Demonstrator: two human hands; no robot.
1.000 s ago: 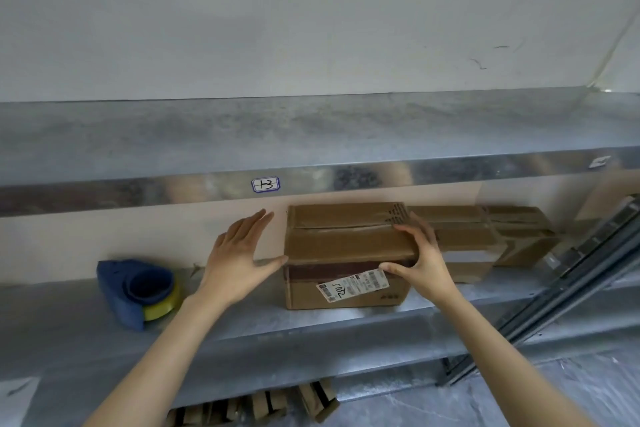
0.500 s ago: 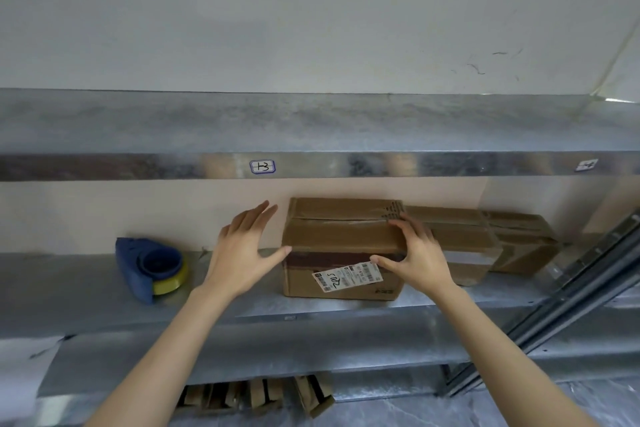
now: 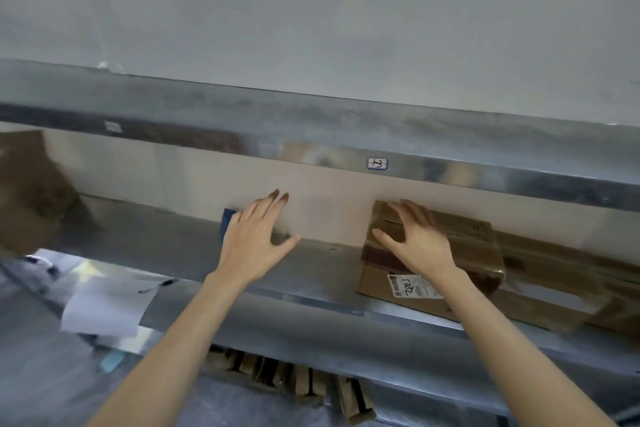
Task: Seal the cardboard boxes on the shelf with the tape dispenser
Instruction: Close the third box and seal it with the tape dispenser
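Note:
A brown cardboard box (image 3: 474, 253) with a white shipping label stands on the metal shelf (image 3: 166, 246). My right hand (image 3: 420, 241) lies flat on the box's left top, fingers spread and straight. My left hand (image 3: 258, 239) hovers open over the blue tape dispenser (image 3: 227, 220), which is almost wholly hidden behind it; only a blue corner shows. I cannot tell whether the left hand touches the dispenser.
More cardboard boxes (image 3: 571, 274) sit to the right of the labelled one, and another box (image 3: 31, 191) at the far left. An upper shelf (image 3: 311, 128) carries a small tag. A white paper sheet (image 3: 107, 308) hangs at the shelf's front left. Folded cardboard (image 3: 298, 378) lies below.
The view has swung left. My left hand has left the box's side and moved left over the tape dispenser. My right hand has slid from the box's right front to its left top.

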